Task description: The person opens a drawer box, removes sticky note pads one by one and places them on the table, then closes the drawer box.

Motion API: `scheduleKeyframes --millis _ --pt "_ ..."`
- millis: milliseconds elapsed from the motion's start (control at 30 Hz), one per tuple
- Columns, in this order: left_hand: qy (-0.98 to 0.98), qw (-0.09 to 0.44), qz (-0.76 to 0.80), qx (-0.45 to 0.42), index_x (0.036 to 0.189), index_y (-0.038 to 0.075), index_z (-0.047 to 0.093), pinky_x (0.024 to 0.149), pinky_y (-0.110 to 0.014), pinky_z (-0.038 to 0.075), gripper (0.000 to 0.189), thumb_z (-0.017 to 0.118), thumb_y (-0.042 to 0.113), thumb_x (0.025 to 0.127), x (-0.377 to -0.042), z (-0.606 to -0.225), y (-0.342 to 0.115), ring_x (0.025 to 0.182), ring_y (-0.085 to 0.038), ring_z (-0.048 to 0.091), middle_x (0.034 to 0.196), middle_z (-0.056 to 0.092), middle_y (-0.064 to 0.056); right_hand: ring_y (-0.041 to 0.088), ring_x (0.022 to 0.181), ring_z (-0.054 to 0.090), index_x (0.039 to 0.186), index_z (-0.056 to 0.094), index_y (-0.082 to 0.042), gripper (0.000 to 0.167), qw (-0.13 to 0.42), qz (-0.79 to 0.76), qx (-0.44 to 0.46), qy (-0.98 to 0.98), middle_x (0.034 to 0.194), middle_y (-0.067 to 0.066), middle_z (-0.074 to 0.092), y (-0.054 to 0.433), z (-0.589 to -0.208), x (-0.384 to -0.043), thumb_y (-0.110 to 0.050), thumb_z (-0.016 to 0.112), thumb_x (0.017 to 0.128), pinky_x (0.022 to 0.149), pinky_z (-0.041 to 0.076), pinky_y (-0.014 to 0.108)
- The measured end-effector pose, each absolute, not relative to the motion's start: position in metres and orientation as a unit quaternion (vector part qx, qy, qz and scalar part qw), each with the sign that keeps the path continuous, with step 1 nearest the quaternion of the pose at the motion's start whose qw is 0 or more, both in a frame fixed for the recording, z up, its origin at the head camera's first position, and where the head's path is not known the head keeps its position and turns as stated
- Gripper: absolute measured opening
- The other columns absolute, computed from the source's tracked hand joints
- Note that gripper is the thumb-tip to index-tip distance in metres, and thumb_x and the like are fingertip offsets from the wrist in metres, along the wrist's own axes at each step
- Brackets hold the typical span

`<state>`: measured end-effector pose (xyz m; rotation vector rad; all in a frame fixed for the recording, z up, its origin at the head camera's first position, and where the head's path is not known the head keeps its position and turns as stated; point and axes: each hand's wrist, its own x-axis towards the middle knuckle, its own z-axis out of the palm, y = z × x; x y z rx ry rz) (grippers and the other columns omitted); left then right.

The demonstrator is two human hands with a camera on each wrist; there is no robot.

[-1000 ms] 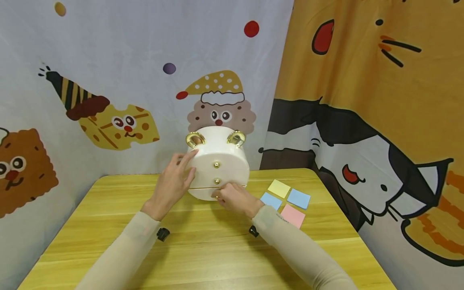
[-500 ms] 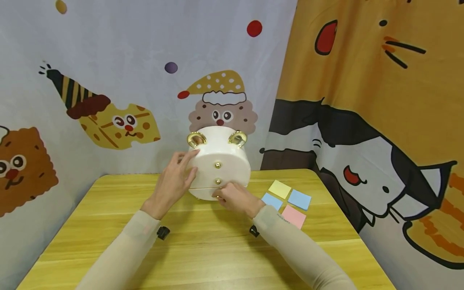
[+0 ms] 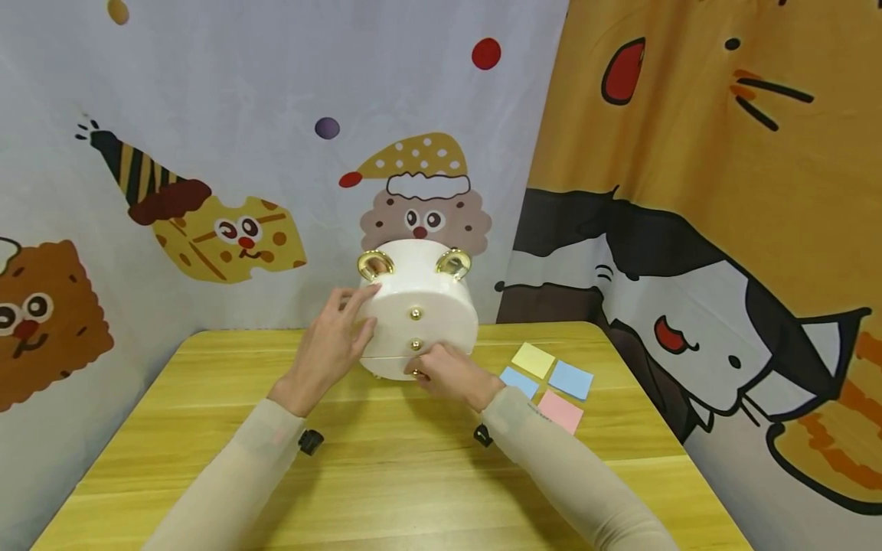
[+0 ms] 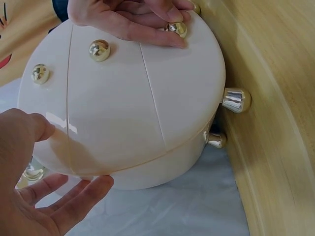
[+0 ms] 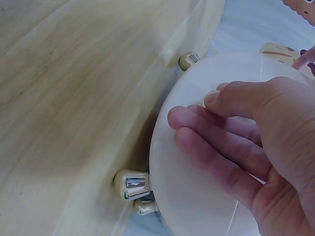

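A white round-fronted drawer box (image 3: 448, 306) stands on the table, with gold ears on top and a column of gold knobs down its front. My left hand (image 3: 325, 344) rests on the box's left side. In the left wrist view, its thumb (image 4: 42, 129) lies against the front and its extended fingers (image 4: 81, 204) touch the rim. My right hand (image 3: 448, 376) pinches the lowest knob (image 4: 177, 29) between thumb and fingertips. That knob belongs to the bottom drawer (image 3: 382, 369), whose front sits flush with the body in the left wrist view.
Right of the box lie several sticky-note pads: yellow (image 3: 533, 360), blue (image 3: 570, 379), another blue partly behind the right wrist, and pink (image 3: 561, 412). The wooden table (image 3: 386, 490) backs onto a printed cloth (image 3: 262, 92). Short gold feet (image 4: 236, 100) lift the box.
The head view has shifted very slightly. Both hands keep their places on the box, and the drawers look the same.
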<state>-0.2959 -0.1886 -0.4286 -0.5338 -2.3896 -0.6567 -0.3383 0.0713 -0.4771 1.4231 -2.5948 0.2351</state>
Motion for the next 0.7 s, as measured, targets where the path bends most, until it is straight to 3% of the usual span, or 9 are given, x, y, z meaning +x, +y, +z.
scheduleKeyframes --millis 333,700 --pt "-0.901 0.291 -0.246 -0.206 0.172 0.021 0.056 0.070 -0.049 0.069 0.062 0.078 0.020 0.114 -0.2952 -0.4288 -0.1881 0.108 -0.044 0.081 0.147 0.062 -0.029 0.013 0.100 0.087 0.118 0.093 -0.014 0.021 0.094 0.067 0.480 -0.870 0.115 0.002 0.092 0.0706 -0.4780 -0.3380 -0.002 0.086 0.102 0.088 0.068 0.024" --pt "-0.901 0.300 -0.240 -0.203 0.175 0.022 0.054 0.071 -0.049 0.069 0.066 0.079 0.018 0.114 -0.2946 -0.4311 -0.1887 0.108 -0.043 0.081 0.147 0.063 -0.030 0.012 0.098 0.085 0.121 0.090 -0.012 0.025 0.103 0.078 0.487 -0.864 0.120 0.002 0.090 0.0721 -0.4831 -0.3370 -0.001 0.086 0.100 0.088 0.067 0.022"
